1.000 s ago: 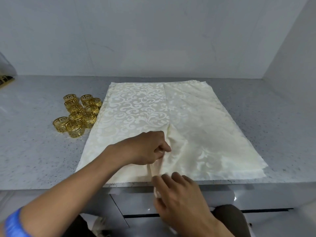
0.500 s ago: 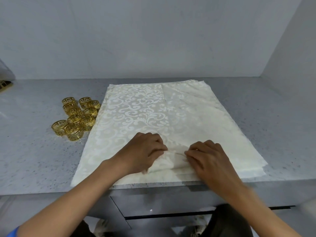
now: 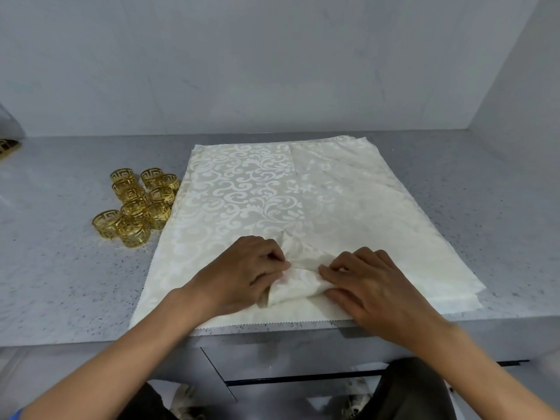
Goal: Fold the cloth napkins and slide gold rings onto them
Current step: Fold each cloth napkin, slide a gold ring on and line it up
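Observation:
A cream damask napkin [image 3: 266,201] lies spread on the grey speckled counter [image 3: 60,268], its near edge at the counter's front. Near that edge the cloth is bunched into a small raised fold [image 3: 295,283]. My left hand [image 3: 242,274] pinches the fold from the left with curled fingers. From the right, my right hand [image 3: 363,283] grips the same fold. A cluster of several gold cut-out napkin rings [image 3: 136,204] stands on the counter just left of the napkin.
A grey wall closes the back and a side wall the right. Another gold object [image 3: 7,147] shows at the far left edge. Below the counter front are drawer fronts [image 3: 272,359] and my legs.
My right hand came up from below the counter edge onto the napkin and took hold of the fold. The fold has bunched up more between both hands.

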Available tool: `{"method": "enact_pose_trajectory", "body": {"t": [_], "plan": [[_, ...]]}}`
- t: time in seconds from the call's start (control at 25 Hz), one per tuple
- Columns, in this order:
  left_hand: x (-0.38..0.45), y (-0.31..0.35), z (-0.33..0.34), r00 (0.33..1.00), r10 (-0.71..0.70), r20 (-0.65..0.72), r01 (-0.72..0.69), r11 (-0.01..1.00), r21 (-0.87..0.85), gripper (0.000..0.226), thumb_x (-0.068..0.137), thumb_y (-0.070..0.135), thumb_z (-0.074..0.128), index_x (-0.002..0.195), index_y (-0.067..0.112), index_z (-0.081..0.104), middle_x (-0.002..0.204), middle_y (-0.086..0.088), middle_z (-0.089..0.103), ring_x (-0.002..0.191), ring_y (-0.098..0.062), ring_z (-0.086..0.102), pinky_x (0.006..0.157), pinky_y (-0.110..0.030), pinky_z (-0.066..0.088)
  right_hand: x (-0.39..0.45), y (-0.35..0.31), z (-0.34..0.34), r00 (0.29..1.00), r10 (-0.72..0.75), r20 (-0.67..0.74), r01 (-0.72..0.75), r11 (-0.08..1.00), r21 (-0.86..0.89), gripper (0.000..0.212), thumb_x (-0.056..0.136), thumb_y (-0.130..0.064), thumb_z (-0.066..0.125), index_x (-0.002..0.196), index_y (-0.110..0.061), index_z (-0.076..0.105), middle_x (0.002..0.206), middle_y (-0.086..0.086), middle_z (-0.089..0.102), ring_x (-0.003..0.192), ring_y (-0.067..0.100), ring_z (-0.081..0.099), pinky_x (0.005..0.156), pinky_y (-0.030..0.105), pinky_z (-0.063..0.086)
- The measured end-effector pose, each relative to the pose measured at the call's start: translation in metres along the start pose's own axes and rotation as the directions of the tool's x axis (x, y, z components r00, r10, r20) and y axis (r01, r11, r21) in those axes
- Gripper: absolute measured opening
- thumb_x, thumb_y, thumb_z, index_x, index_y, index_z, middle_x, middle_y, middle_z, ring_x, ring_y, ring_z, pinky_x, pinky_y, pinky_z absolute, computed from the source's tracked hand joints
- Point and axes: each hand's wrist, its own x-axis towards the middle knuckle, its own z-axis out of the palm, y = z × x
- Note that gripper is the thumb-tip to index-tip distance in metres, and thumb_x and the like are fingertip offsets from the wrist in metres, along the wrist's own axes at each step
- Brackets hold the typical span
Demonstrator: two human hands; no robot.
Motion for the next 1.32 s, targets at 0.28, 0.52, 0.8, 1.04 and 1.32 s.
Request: {"method": "enact_pose_trajectory", "body": {"t": [0.28, 0.52, 0.8, 1.04, 1.32], "plan": [[-0.015, 0.011, -0.005, 0.995, 0.005, 0.102, -0.03, 0.97, 0.242, 0.053, 0.091, 0.052, 0.049, 0.135, 0.024, 0.056, 0.121, 0.012, 0.05, 0.119, -0.008, 0.044, 0.119, -0.04, 0.004, 0.006, 0.013, 0.001, 0.999, -0.022, -0.034, 0.026, 0.99, 0.14, 0.035, 0.1, -0.038, 0.046, 0.111, -0.02, 0.073, 0.096, -0.008, 0.063, 0.077, 0.015, 0.055, 0.067, 0.03, 0.048], [-0.002, 0.015, 0.013, 0.998, -0.026, -0.065, 0.046, 0.942, 0.331, 0.04, 0.063, 0.015, 0.077, 0.103, 0.015, 0.073, 0.088, 0.005, 0.054, 0.083, -0.017, 0.059, 0.115, -0.042, 0.017, -0.003, 0.001, -0.008, 0.998, -0.018, -0.055, 0.015, 0.998, -0.054, 0.037, 0.079, -0.008, 0.065, 0.116, -0.013, 0.068, 0.08, -0.003, 0.062, 0.065, 0.021, 0.058, 0.054, 0.034, 0.05], [0.018, 0.033, -0.012, 0.993, -0.107, -0.04, 0.112, 0.979, 0.171, 0.02, 0.074, 0.038, 0.061, 0.075, 0.02, 0.07, 0.071, 0.008, 0.054, 0.065, -0.012, 0.051, 0.073, -0.028, 0.038, 0.002, -0.006, -0.013, 0.949, 0.292, -0.123, -0.237, 0.912, 0.336, 0.034, 0.078, -0.006, 0.056, 0.108, -0.019, 0.067, 0.089, -0.011, 0.062, 0.08, 0.012, 0.059, 0.069, 0.025, 0.049], [0.063, 0.053, -0.089, 0.698, -0.566, 0.439, 0.713, 0.496, -0.496, 0.016, 0.07, 0.013, 0.077, 0.083, 0.005, 0.071, 0.075, -0.006, 0.074, 0.069, -0.023, 0.071, 0.065, -0.032, 0.057, 0.053, 0.01, -0.068, 0.893, 0.437, 0.104, -0.412, 0.706, 0.576, 0.026, 0.084, -0.01, 0.054, 0.094, -0.026, 0.071, 0.086, -0.013, 0.07, 0.078, 0.007, 0.063, 0.07, 0.033, 0.053], [0.068, 0.008, -0.057, 0.386, -0.606, 0.696, 0.914, 0.151, -0.376, 0.036, 0.073, 0.007, 0.076, 0.108, 0.001, 0.07, 0.101, -0.018, 0.074, 0.099, -0.034, 0.07, 0.096, -0.052, 0.052, 0.061, -0.021, 0.011, 0.913, 0.264, 0.311, -0.353, 0.894, 0.276, 0.074, 0.092, -0.057, 0.001, 0.157, -0.023, 0.014, 0.163, -0.009, 0.013, 0.149, 0.005, 0.006, 0.113, 0.014, -0.008]]}}
